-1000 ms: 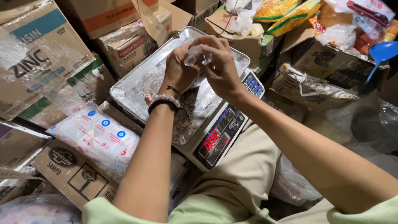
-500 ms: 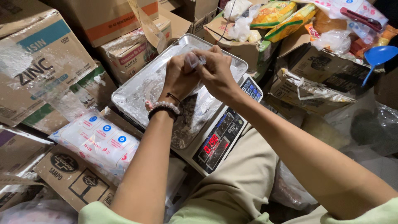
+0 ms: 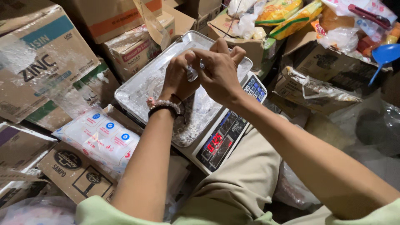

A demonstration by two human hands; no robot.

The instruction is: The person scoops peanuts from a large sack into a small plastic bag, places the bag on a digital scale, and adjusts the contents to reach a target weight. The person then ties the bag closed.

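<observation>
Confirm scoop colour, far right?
Blue; the scoop shows only in the head view, at the right edge.

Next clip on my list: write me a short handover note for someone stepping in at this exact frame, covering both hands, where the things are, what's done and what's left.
Left hand: raised over the metal tray, fingers pinching a small clear plastic bag; beaded bracelets on the wrist.
Right hand: closed on the same bag from the other side, fingers curled at its top.
Things: the tray sits on a digital scale with its red display lit; white powdery residue covers the tray.
Done: the bag is up off the tray, held in both hands.
Left: the bag is not yet set down; whether its top is closed is hidden by the fingers.
</observation>
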